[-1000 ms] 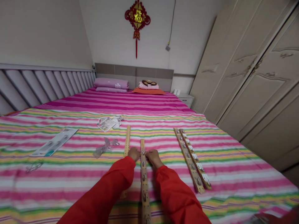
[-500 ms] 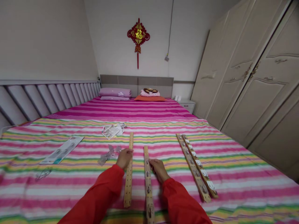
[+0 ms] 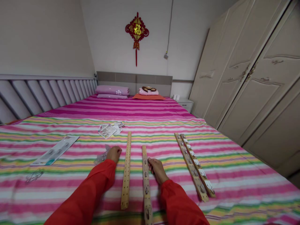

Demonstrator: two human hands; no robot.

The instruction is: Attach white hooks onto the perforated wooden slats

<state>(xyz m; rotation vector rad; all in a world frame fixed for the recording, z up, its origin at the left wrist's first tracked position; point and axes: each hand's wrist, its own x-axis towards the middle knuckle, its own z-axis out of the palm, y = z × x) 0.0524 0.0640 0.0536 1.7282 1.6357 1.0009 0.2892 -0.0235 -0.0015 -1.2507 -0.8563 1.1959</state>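
Observation:
My left hand (image 3: 114, 153) is over the bed with its fingers curled together, left of a bare wooden strip (image 3: 126, 175) with rows of small holes. Whatever its fingertips may hold is too small to make out. Partly behind this hand lie clear plastic pieces (image 3: 100, 158). My right hand (image 3: 157, 168) has its fingers pinched at the right edge of a second wooden strip (image 3: 146, 181), close to its uppermost metal hook. Several metal hooks sit along that strip. What the right fingertips grip is hidden.
To the right lie a wooden strip with metal hooks (image 3: 191, 167) and another with white-backed hooks (image 3: 199, 165). Opened packaging (image 3: 110, 129) lies farther back. On the left are a long clear package (image 3: 57, 150) and a thin wire loop (image 3: 34, 175). A wardrobe (image 3: 248, 84) stands right.
My left hand has come off the bare holed strip and moved left, towards the clear plastic pieces. My right hand stays by the hooked strip. The view has shifted slightly.

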